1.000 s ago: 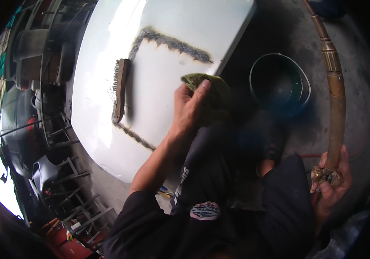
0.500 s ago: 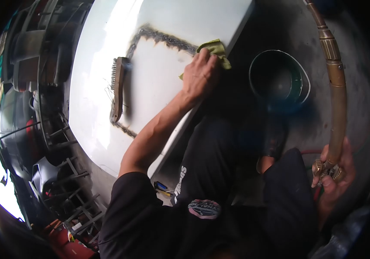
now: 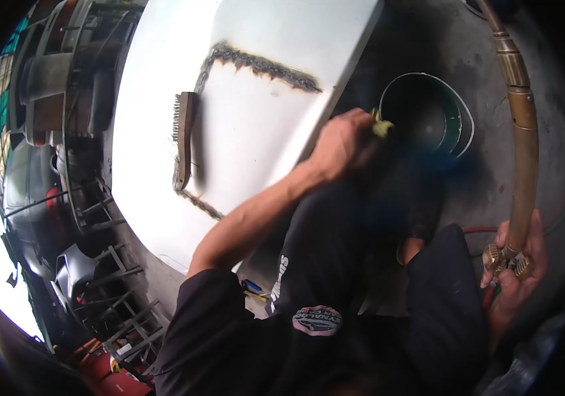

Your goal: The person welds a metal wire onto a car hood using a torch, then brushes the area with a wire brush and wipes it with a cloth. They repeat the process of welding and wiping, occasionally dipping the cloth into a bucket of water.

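My left hand (image 3: 343,142) is closed on a yellow-green cloth (image 3: 381,125), just off the edge of a white panel (image 3: 249,125) and close to a dark green bucket (image 3: 459,122). Blackened, scorched weld seams (image 3: 266,66) run across the panel. A wire brush (image 3: 185,142) with a wooden handle lies on it, bristles towards the left. At the right, my right hand (image 3: 523,280) grips a brass gas torch (image 3: 522,145) around its valve knobs, with the torch body pointing up and away. Part of the cloth is hidden by my fingers.
A blue-and-yellow tool (image 3: 251,288) lies on the floor beside my leg. Red hose (image 3: 477,230) trails behind the right hand. Metal racks (image 3: 124,264) and a dark car (image 3: 28,178) stand at the left.
My left hand has lifted the cloth off the panel and moved it right, towards the bucket. The end of the upper weld seam is now uncovered. My right hand still holds the torch.
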{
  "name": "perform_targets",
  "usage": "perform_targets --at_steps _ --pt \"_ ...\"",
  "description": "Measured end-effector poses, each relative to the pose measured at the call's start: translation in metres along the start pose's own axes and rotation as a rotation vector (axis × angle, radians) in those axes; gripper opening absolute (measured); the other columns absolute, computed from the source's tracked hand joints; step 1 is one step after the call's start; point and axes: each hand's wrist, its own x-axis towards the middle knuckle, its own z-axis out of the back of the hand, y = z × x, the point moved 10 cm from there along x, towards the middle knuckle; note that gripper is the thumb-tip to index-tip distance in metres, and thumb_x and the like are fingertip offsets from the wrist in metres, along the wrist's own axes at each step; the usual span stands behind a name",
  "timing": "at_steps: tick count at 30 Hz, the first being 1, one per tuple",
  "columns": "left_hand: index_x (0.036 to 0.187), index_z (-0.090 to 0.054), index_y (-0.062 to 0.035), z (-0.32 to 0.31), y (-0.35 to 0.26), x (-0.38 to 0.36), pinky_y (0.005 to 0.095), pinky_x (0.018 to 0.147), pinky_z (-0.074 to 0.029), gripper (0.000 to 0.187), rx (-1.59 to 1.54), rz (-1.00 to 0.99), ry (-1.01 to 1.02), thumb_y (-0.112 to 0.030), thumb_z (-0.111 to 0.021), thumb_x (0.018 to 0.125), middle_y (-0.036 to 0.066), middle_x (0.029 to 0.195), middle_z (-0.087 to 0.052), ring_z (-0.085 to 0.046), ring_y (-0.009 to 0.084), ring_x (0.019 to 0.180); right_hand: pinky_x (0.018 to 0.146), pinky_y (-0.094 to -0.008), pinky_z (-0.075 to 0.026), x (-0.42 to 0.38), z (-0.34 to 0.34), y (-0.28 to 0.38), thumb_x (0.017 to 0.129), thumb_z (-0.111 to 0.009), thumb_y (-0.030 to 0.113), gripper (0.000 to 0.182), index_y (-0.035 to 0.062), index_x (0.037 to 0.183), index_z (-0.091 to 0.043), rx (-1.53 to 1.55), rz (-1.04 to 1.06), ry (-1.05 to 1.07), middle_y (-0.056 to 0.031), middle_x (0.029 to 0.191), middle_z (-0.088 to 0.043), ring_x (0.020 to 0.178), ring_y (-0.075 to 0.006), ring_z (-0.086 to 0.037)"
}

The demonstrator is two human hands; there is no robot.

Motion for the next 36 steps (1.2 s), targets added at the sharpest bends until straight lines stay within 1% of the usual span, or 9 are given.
perform_targets --at_steps 2,4,6,13,22,26,30,31,36 --pt "0.123 -0.064 0.0039 -0.003 -0.045 -0.015 0.0405 0.085 -0.053 0.041 -0.313 -0.180 -0.087 -0.010 -0.068 0.085 0.015 0.099 -0.066 -0.068 0.0313 0.093 0.048 -0.0215 -0.052 -0.003 0.002 0.000 0.086 -0.085 0.031 0.098 -0.0006 0.161 -0.031 0.001 -0.012 0.002 -0.0199 0.102 -0.058 0.060 -0.0128 -0.058" --pt "0.129 -0.063 0.0021 -0.001 -0.043 -0.030 0.0342 0.090 -0.054 0.039 -0.718 0.231 0.086 -0.010 -0.064 0.091 0.010 0.108 -0.070 -0.068 0.0193 0.102 0.048 -0.0216 -0.052 -0.005 0.001 0.000 0.085 -0.086 0.032 0.099 -0.0004 0.161 -0.032 0.006 -0.004 0.004 -0.0199 0.101 -0.058 0.060 -0.0128 -0.058" --pt "0.132 -0.062 -0.0006 0.009 -0.035 -0.037 0.0296 0.094 -0.053 0.037 -1.014 0.327 -0.048 -0.011 -0.059 0.096 0.008 0.113 -0.070 -0.066 0.0134 0.108 0.047 -0.0212 -0.051 -0.007 0.002 -0.003 0.084 -0.087 0.036 0.101 0.0004 0.161 -0.032 -0.026 -0.032 -0.043 -0.0201 0.101 -0.058 0.060 -0.0124 -0.058" --pt "0.124 -0.063 0.0034 -0.006 0.033 -0.077 0.0352 0.086 -0.060 0.036 -1.703 0.630 -0.285 -0.021 -0.056 0.098 0.014 0.106 -0.073 -0.072 0.0222 0.093 0.046 -0.0197 -0.054 -0.003 0.000 -0.007 0.088 -0.078 0.034 0.096 -0.0052 0.160 -0.029 -0.018 0.011 0.059 -0.0160 0.106 -0.056 0.067 -0.0125 -0.064" --pt "0.112 -0.064 0.0022 0.006 0.026 -0.066 0.0357 0.081 -0.060 0.035 -1.485 0.564 -0.206 -0.030 -0.054 0.101 0.013 0.100 -0.072 -0.072 0.0242 0.088 0.050 -0.0222 -0.054 -0.002 -0.009 -0.005 0.086 -0.085 0.027 0.097 -0.0010 0.162 -0.031 0.019 -0.054 0.026 -0.0203 0.103 -0.058 0.062 -0.0143 -0.062" --pt "0.112 -0.063 0.0003 0.017 0.058 -0.074 0.0352 0.077 -0.060 0.039 -1.217 0.673 -0.406 -0.037 -0.056 0.102 0.012 0.094 -0.069 -0.072 0.0239 0.084 0.050 -0.0222 -0.054 -0.003 -0.007 -0.006 0.086 -0.085 0.028 0.098 -0.0009 0.162 -0.031 0.024 -0.035 0.035 -0.0204 0.104 -0.058 0.063 -0.0141 -0.062" --pt "0.125 -0.059 -0.0004 0.007 0.043 -0.080 0.0477 0.092 -0.059 0.047 -1.598 0.752 -0.311 -0.043 -0.059 0.103 0.018 0.110 -0.070 -0.072 0.0330 0.103 0.050 -0.0206 -0.052 -0.005 -0.006 -0.005 0.086 -0.085 0.029 0.098 -0.0008 0.162 -0.030 0.027 -0.039 0.011 -0.0199 0.104 -0.058 0.061 -0.0122 -0.059" --pt "0.132 -0.055 0.0011 0.006 0.037 -0.077 0.0502 0.100 -0.055 0.051 -1.653 0.652 -0.223 -0.037 -0.063 0.100 0.021 0.121 -0.067 -0.068 0.0363 0.115 0.050 -0.0206 -0.052 -0.005 -0.005 -0.006 0.086 -0.085 0.029 0.098 -0.0008 0.162 -0.030 0.027 -0.040 0.009 -0.0199 0.104 -0.058 0.061 -0.0122 -0.059" --pt "0.139 -0.047 -0.0029 -0.003 0.021 -0.079 0.0414 0.099 -0.054 0.063 -1.565 0.571 -0.273 -0.014 -0.081 0.088 0.012 0.121 -0.063 -0.066 0.0251 0.110 0.050 -0.0201 -0.052 -0.004 -0.002 -0.006 0.085 -0.086 0.029 0.099 -0.0010 0.162 -0.031 0.036 -0.024 0.013 -0.0194 0.104 -0.058 0.061 -0.0117 -0.059"
